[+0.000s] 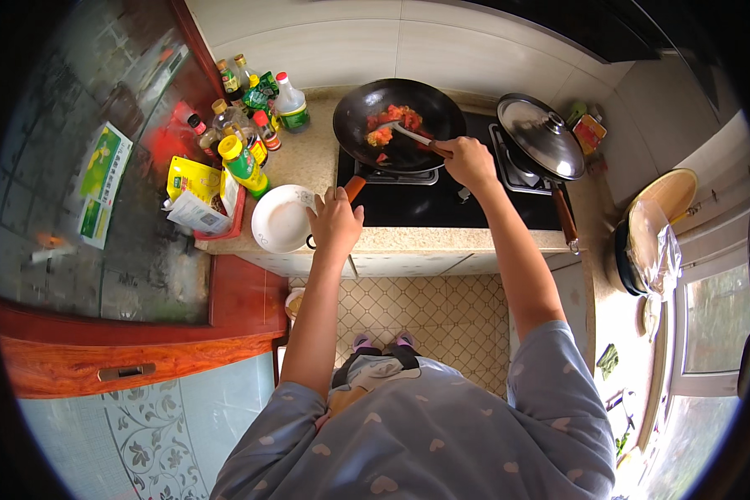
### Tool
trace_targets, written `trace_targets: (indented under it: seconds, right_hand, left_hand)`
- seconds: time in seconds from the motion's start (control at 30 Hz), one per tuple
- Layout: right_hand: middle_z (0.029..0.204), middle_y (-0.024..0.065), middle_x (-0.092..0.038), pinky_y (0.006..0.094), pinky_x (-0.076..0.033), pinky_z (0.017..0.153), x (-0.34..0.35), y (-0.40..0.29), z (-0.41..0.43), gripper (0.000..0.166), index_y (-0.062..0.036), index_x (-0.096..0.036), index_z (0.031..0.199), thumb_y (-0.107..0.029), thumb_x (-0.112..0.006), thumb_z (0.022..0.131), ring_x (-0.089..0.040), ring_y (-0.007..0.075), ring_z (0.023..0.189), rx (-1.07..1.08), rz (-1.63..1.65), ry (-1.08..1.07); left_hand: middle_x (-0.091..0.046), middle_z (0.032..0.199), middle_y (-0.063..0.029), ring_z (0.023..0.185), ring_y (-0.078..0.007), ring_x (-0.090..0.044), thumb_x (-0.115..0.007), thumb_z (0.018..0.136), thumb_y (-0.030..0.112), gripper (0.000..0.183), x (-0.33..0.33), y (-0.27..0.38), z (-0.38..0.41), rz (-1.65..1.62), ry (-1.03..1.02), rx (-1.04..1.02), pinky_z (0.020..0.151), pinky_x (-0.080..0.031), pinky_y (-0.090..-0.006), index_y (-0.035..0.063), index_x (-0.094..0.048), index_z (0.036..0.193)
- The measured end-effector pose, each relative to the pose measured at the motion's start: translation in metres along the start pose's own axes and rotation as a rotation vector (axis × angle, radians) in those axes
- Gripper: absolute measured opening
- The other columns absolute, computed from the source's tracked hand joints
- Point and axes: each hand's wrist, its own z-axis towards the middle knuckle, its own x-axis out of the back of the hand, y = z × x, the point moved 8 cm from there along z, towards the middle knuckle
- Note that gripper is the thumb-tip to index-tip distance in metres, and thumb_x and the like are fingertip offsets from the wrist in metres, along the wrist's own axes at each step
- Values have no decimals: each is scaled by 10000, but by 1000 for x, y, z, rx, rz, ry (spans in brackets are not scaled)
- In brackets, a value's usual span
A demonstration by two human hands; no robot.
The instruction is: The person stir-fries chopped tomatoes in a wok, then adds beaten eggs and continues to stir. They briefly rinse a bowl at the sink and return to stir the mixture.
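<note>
My left hand (339, 220) grips the brown handle (355, 187) of a black wok (440, 109) on the left burner. In the wok lies red and yellow chopped food (401, 116), which looks like tomato with egg. Held in my right hand (473, 164) is a spatula (415, 133) with a brown handle. Its metal head touches the food in the middle of the wok. Close beside my left hand, a white bowl (278, 219) with a floral pattern sits on the counter, partly covered by my fingers.
Several sauce bottles (244, 165) and a red basket (215, 232) with seasoning packets crowd the left counter. A pan with a metal lid (534, 134) occupies the right burner of the black gas hob (406, 209). Its handle (564, 219) overhangs the front edge. A plastic-covered container (650, 250) stands right.
</note>
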Motion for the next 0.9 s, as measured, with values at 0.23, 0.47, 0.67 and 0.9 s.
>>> trace_targets:
  seconds: [0.23, 0.47, 0.67, 0.9]
  right_hand:
    - [797, 127, -649, 398, -517, 655, 38, 16, -4, 256, -245, -694, 930, -136, -518, 781, -627, 325, 742, 15, -2, 129]
    - [892, 163, -618, 418, -510, 705, -14, 25, 6, 312, -246, -649, 1012, -104, -481, 791, -620, 345, 811, -85, 18, 114]
    - [847, 143, -617, 404, -514, 666, 19, 14, -21, 309, -316, -660, 1000, -131, -492, 818, -623, 322, 760, 65, -79, 103]
    - [789, 123, -649, 386, -516, 681, 84, 10, -33, 293, -229, -704, 914, -70, -560, 714, -626, 312, 738, 89, -202, 37]
  left_hand:
    - [-450, 1277, -185, 1246, -394, -341, -565, 826, 269, 470, 6, 21, 0, -116, 82, -126, 1033, -251, -518, -14, -486, 1193]
    - [-434, 1300, -161, 1239, -383, -356, -594, 811, 242, 473, -2, 40, -6, -157, 105, -214, 1039, -275, -458, -23, -489, 1189]
    - [-432, 1298, -165, 1245, -365, -354, -595, 814, 236, 455, -1, 39, -8, -163, 81, -232, 1040, -275, -450, -44, -506, 1162]
    - [-432, 1295, -169, 1251, -359, -349, -586, 828, 233, 435, 2, 40, -9, -164, 71, -230, 1048, -263, -448, -54, -518, 1148]
